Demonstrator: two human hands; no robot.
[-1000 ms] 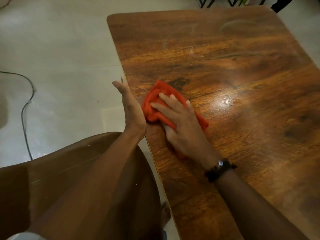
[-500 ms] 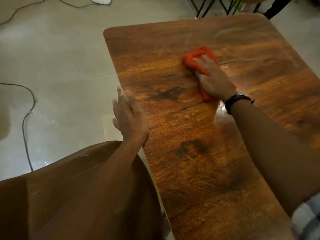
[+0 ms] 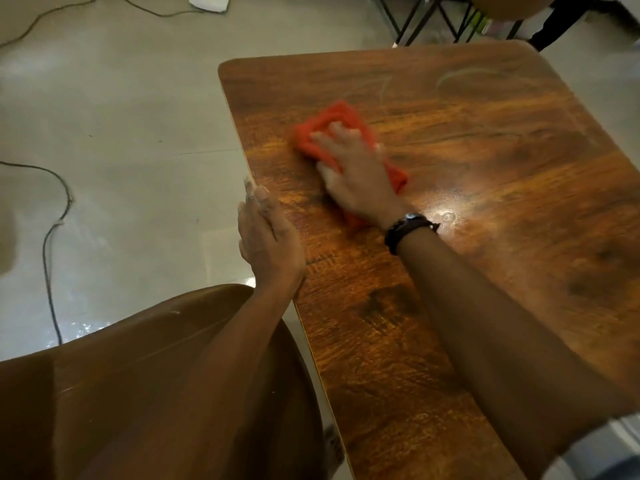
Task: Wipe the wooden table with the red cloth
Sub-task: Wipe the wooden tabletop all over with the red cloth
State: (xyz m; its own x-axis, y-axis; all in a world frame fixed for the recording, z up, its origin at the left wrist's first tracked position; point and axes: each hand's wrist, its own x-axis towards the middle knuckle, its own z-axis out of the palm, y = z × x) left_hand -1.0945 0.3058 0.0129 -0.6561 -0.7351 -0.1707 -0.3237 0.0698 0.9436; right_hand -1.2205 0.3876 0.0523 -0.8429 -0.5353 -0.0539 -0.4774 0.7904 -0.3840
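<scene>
So the red cloth (image 3: 332,120) lay on the wooden surface (image 3: 502,209) near its left edge, under the right hand (image 3: 356,174), fingers spread flat, pressing down. Palm hid its middle, kinda blurry too. The left hand (image 3: 266,237) rested straight-fingered on the edge, holding nothing.

- Grey glossy floor (image 3: 121,133), with pale light glinting low on the left.
- Dark cable (image 3: 52,237) snaking across it.
- White flat object (image 3: 209,1) at the top edge, possibly an adapter.
- Black metal frame legs (image 3: 415,15) beyond.
</scene>
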